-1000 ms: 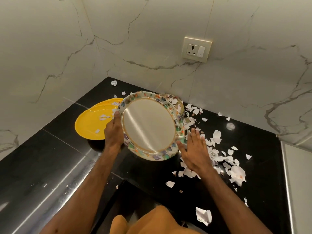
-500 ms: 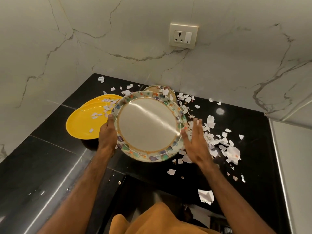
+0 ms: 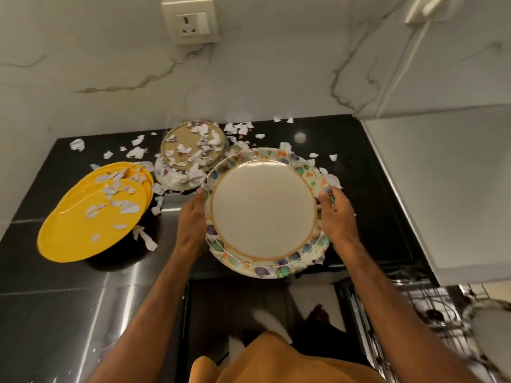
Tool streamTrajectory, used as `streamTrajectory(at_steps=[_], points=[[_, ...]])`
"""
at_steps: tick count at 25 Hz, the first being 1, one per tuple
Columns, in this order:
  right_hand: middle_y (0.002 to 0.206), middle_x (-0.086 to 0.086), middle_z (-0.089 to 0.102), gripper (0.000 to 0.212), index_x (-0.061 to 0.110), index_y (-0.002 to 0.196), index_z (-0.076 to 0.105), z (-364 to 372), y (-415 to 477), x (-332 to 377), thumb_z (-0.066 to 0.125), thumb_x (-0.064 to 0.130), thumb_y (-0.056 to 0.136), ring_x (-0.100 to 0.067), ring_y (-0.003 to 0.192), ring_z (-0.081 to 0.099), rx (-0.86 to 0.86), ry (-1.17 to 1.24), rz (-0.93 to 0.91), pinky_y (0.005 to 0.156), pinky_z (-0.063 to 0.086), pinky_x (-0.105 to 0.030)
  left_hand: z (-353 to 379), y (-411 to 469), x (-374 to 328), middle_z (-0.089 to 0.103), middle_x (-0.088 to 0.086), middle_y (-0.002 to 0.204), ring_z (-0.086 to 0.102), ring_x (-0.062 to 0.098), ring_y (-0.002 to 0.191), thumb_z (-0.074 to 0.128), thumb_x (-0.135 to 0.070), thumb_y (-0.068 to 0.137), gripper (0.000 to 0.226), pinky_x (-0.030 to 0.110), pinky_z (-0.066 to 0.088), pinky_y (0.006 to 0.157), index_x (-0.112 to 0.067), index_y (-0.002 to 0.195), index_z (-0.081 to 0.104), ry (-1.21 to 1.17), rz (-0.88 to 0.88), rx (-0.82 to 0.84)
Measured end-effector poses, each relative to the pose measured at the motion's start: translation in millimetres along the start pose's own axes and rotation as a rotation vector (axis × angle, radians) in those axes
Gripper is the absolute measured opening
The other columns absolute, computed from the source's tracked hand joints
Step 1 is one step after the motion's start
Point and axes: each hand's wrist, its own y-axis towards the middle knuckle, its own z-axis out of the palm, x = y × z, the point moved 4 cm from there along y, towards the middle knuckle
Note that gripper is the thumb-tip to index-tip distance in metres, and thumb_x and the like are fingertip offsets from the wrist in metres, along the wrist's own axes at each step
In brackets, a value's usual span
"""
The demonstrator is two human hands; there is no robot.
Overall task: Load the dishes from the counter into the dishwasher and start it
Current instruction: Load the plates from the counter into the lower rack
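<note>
I hold a round cream plate with a flowered rim (image 3: 264, 208) above the front of the black counter (image 3: 356, 150). My left hand (image 3: 193, 217) grips its left rim, and my right hand (image 3: 336, 214) grips its right rim. It appears to be two stacked plates, level and face up. A stack of yellow plates (image 3: 91, 217) lies on the counter to the left, strewn with white paper scraps. A beige plate (image 3: 193, 147) covered with scraps sits behind, near the wall. The dishwasher's wire rack (image 3: 431, 313) shows at the lower right, blurred.
Torn white paper scraps (image 3: 243, 128) litter the counter around the plates. A wall socket (image 3: 190, 20) sits on the marble wall behind. A pale worktop (image 3: 448, 183) adjoins the counter on the right. My orange garment (image 3: 276, 360) fills the bottom edge.
My right hand has closed on the plate's right rim. The plate has tipped from tilted to level and come toward me and rightward. The camera now looks further down.
</note>
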Motion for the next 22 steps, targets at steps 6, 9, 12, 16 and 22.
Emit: streamTrajectory(at_steps=[6,9,12,16,22], points=[[0.104,0.009,0.066,0.033,0.018,0.127,0.059,-99.6,-41.7,-53.0,0.043,0.041,0.111,-0.002,0.092,0.066,-0.244,0.034,0.108,0.073,0.057,-0.026,100.8,-24.6,-16.5,0.076,0.018,0.102,0.075,0.035,0.089,0.041,-0.048,0.109,0.046,0.048,0.062,0.078,-0.012,0.112,0.07,0.019,0.017,0.284],[0.111,0.002,0.067,0.034,0.017,0.129,0.06,-152.9,-68.2,-87.7,0.044,0.041,0.111,-0.009,0.095,0.066,-0.378,0.039,0.171,0.08,0.059,-0.034,156.9,-49.1,-13.3,0.076,0.016,0.104,0.076,0.036,0.092,0.041,-0.049,0.108,0.047,0.05,0.064,0.078,-0.011,0.117,0.069,0.048,0.011,0.404],[0.114,0.001,0.068,0.035,0.019,0.131,0.06,-203.3,-102.4,-123.3,0.044,0.042,0.11,-0.016,0.102,0.067,-0.467,0.057,0.222,0.08,0.057,-0.035,212.6,-86.0,-7.5,0.078,0.007,0.095,0.077,0.028,0.086,0.04,-0.045,0.11,0.042,0.034,0.063,0.063,-0.015,0.111,0.069,0.098,0.025,0.471],[0.112,0.0,0.068,0.033,0.017,0.128,0.061,-272.7,-162.7,-171.4,0.044,0.039,0.111,-0.015,0.101,0.067,-0.593,0.1,0.303,0.068,0.048,-0.024,284.7,-149.1,6.5,0.078,0.006,0.095,0.077,0.026,0.086,0.04,-0.045,0.109,0.044,0.037,0.065,0.07,-0.013,0.11,0.071,0.195,0.08,0.595],[0.109,0.001,0.071,0.027,0.02,0.124,0.061,-334.5,-244.5,-239.3,0.047,0.039,0.11,-0.017,0.103,0.069,-0.78,0.226,0.399,0.08,0.055,-0.032,364.0,-228.0,32.5,0.078,0.006,0.099,0.077,0.025,0.09,0.042,-0.045,0.109,0.041,0.039,0.063,0.073,-0.017,0.113,0.071,0.282,0.095,0.816]])
